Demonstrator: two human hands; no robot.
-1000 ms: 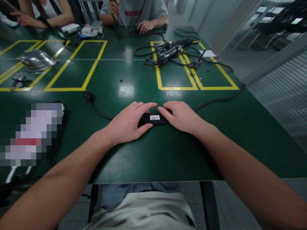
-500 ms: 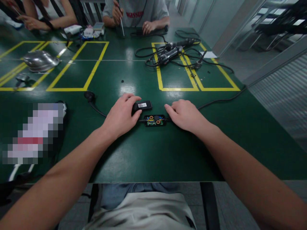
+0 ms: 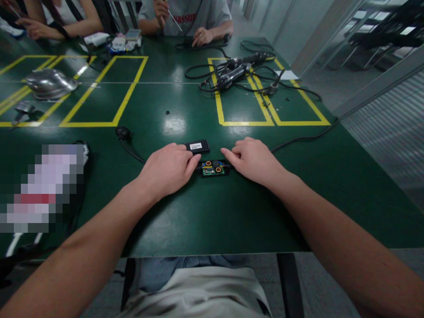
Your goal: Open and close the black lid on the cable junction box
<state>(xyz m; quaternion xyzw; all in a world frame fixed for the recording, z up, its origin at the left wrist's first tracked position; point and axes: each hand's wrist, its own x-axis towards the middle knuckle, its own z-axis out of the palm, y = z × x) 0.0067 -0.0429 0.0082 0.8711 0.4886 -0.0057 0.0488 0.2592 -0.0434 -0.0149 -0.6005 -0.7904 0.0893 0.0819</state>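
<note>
A small black housing [image 3: 214, 173] lies open on the table between my hands, showing a circuit board [image 3: 209, 170] with copper coils and coloured wires. My left hand [image 3: 168, 170] is closed on the cable at its left end, thumb pointing at the board. On the other end, my right hand [image 3: 255, 159] has its fingers curled around the cable, with the thumb close to the housing. Just beyond the housing rests its black cover [image 3: 206, 146] with a white label, beside my left fingers. A black plug [image 3: 123, 132] ends the cord that runs under my left hand.
Two electric screwdrivers [image 3: 233, 76] with tangled cords lie at the back right, near small screws [image 3: 266, 104]. A shiny metal part [image 3: 51, 84] is at the left, beyond a blurred-out device [image 3: 46, 185]. Across the green table [image 3: 172, 221], a person [image 3: 185, 22] holds a thin rod.
My left hand has left the black cover and come down nearer me, its fingers closing on the cable at the housing. My right hand has barely moved. The person opposite has raised the rod.
</note>
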